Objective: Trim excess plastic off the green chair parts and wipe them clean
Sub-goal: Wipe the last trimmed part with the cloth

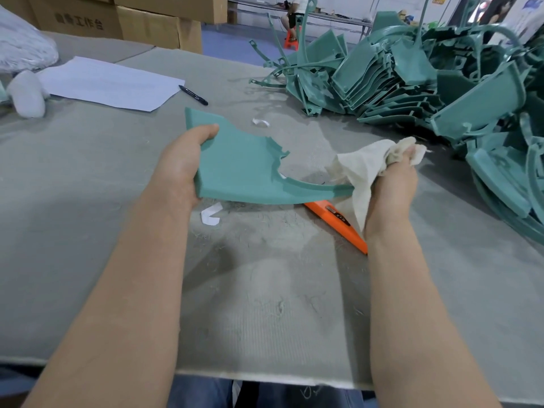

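Head view: the green chair part is held at frame centre, apparently lifted just clear of the table. Its left edge is gripped by the left hand, thumb on top. A crumpled cloth is clenched in the right hand at centre right, against the part's thin curved tail. That unsupported tail is judged likely to flex or crack if rubbed hard. An orange knife lies beneath it, beside the right wrist. Whether its blade is out cannot be told, so a downward wipe could bring skin onto it. The cloth could be snagged on the ragged notched edge.
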The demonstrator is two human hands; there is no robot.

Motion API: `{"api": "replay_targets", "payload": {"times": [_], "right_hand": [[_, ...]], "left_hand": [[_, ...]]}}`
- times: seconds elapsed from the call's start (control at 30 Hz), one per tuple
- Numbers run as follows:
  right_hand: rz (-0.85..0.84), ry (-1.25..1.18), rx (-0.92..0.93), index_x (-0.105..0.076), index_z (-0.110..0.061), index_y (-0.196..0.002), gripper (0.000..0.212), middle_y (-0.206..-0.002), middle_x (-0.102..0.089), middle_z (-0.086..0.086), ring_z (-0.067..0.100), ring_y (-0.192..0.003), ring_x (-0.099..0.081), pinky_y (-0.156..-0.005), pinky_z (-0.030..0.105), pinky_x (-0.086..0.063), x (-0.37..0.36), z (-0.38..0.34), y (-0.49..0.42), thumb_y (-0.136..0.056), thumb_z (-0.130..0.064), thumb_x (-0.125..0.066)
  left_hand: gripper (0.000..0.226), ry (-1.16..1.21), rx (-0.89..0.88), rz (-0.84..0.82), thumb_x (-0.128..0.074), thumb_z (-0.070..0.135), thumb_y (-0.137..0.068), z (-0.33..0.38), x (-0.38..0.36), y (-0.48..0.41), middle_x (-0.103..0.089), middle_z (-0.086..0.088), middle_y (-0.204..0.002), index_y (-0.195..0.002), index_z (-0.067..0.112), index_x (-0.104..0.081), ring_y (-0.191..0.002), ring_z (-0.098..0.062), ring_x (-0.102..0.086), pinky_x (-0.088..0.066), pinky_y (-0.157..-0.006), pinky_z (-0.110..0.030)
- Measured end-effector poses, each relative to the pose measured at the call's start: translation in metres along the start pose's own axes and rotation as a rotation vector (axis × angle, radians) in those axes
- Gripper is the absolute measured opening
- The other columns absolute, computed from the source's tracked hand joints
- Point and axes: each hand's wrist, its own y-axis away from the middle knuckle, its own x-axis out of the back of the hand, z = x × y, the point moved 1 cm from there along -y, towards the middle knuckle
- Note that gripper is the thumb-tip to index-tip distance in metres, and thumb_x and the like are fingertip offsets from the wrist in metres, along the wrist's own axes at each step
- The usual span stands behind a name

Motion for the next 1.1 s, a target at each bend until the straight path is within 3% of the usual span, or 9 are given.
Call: {"api": "replay_targets", "payload": {"times": [0.13, 0.27, 0.43, 0.5, 0.57, 0.63, 0.77, 0.9, 1.1], "right_hand": [[-0.033, -0.469, -0.196, -0.058, -0.022, -0.081, 0.033, -0.060, -0.065, -0.006, 0.009, -0.052, -0.065, -0.053, 0.021, -0.053, -0.001, 0.003, 0.006, -0.101, -0.043, -0.043], [0.023, -0.495, -0.226, -0.062, -0.017, -0.100, 0.033, -0.093, -0.066, 0.001, 0.019, -0.083, -0.065, -0.068, 0.032, -0.055, -0.001, 0.007, -0.003, -0.104, -0.035, -0.035], [0.067, -0.512, -0.171, -0.064, -0.018, -0.090, 0.030, -0.097, -0.070, 0.001, 0.018, -0.083, -0.066, -0.074, 0.030, -0.055, 0.005, 0.007, -0.007, -0.103, -0.026, -0.038], [-0.006, -0.441, -0.118, -0.066, -0.019, -0.097, 0.032, -0.092, -0.073, -0.001, 0.016, -0.082, -0.068, -0.077, 0.030, -0.055, 0.003, 0.002, -0.009, -0.101, -0.039, -0.042], [-0.124, -0.150, -0.036, -0.057, -0.019, -0.123, 0.051, -0.109, -0.070, 0.000, 0.015, -0.097, -0.067, -0.085, 0.031, -0.053, -0.002, 0.000, -0.007, -0.091, -0.059, -0.049], [-0.214, 0.150, 0.116, -0.038, -0.018, -0.138, 0.067, -0.125, -0.060, 0.001, 0.014, -0.111, -0.061, -0.094, 0.032, -0.049, -0.008, 0.003, -0.001, -0.083, -0.051, -0.062], [-0.180, 0.308, 0.218, -0.040, -0.015, -0.135, 0.053, -0.119, -0.061, 0.001, 0.014, -0.106, -0.061, -0.094, 0.031, -0.051, -0.011, 0.012, 0.002, -0.089, -0.016, -0.066], [-0.038, 0.198, 0.203, -0.063, -0.017, -0.096, 0.007, -0.079, -0.063, -0.006, 0.004, -0.069, -0.061, -0.059, 0.018, -0.048, -0.006, 0.003, -0.005, -0.095, -0.022, -0.057], [0.147, -0.288, 0.163, -0.055, -0.013, -0.075, 0.022, -0.063, -0.057, -0.005, 0.005, -0.049, -0.056, -0.049, 0.020, -0.046, 0.011, -0.014, -0.004, -0.093, -0.002, -0.050]], "left_hand": [[0.016, 0.057, -0.033, -0.034, -0.059, 0.030, -0.092, -0.001, -0.006, -0.001, -0.076, 0.000, -0.083, -0.095, 0.016, -0.067, -0.073, -0.016, -0.073, -0.058, -0.060, -0.029], [0.020, 0.222, -0.145, 0.052, -0.057, 0.027, -0.095, -0.004, -0.016, -0.001, -0.074, -0.004, -0.097, -0.107, 0.013, -0.065, -0.084, -0.019, -0.073, -0.059, -0.073, -0.034], [0.028, 0.332, -0.205, 0.013, -0.053, 0.026, -0.098, -0.007, -0.025, 0.002, -0.074, -0.006, -0.101, -0.118, 0.009, -0.062, -0.087, -0.020, -0.073, -0.060, -0.069, -0.033], [0.028, 0.318, -0.213, 0.014, -0.052, 0.024, -0.098, -0.007, -0.026, 0.002, -0.073, -0.007, -0.102, -0.119, 0.008, -0.060, -0.087, -0.019, -0.073, -0.059, -0.066, -0.031], [0.025, 0.282, -0.226, 0.023, -0.053, 0.023, -0.098, -0.006, -0.028, 0.004, -0.073, -0.007, -0.101, -0.116, 0.008, -0.061, -0.084, -0.018, -0.072, -0.058, -0.064, -0.029], [0.019, 0.229, -0.251, 0.014, -0.052, 0.021, -0.098, -0.007, -0.029, 0.005, -0.072, -0.007, -0.096, -0.108, 0.010, -0.062, -0.080, -0.018, -0.072, -0.058, -0.066, -0.030], [0.015, 0.172, -0.245, 0.014, -0.054, 0.022, -0.097, -0.004, -0.027, 0.006, -0.073, -0.006, -0.095, -0.103, 0.011, -0.063, -0.080, -0.018, -0.072, -0.059, -0.070, -0.032], [0.014, 0.140, -0.209, 0.004, -0.055, 0.022, -0.096, -0.005, -0.025, 0.004, -0.073, -0.004, -0.092, -0.100, 0.012, -0.064, -0.076, -0.016, -0.072, -0.059, -0.066, -0.029], [0.010, 0.134, -0.150, 0.056, -0.058, 0.023, -0.094, 0.001, -0.011, -0.002, -0.072, -0.001, -0.085, -0.095, 0.014, -0.063, -0.067, -0.013, -0.071, -0.057, -0.059, -0.026]]}}
